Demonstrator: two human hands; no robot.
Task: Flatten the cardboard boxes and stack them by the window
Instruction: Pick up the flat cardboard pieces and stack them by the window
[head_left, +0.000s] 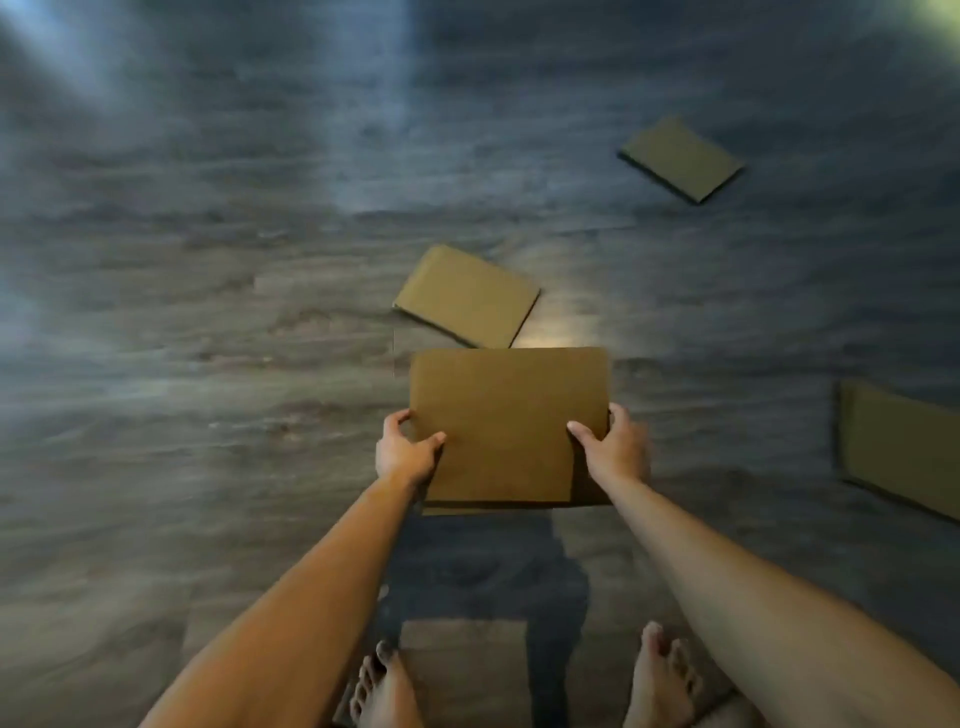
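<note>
Underfoot, the wood-grain floor (208, 364) fills nearly my whole view, dark grey planks with pale streaks of light across the far part. My two bare forearms reach out over it from the bottom edge, and my bare feet (660, 675) stand on the planks below them, a shadow lying between them.

Next in size is the held cardboard box (506, 421), flattened to a brown slab and carried level in front of me, above the floor. A second layer of card shows along its near and right edges. My left hand (402, 454) grips its left edge, thumb laid across the top face and fingers curled round the side. My right hand (618, 447) grips the right edge the same way, thumb on top, fingers wrapped over the rim.

At the right border lies a flat box (904, 447) on the floor, partly cut off by the view. Just beyond the held piece, a middle flat box (467, 296) lies on the planks, turned at an angle. Smallest and well apart, up to the right, a far flat box (680, 158) lies on the floor, also askew.
</note>
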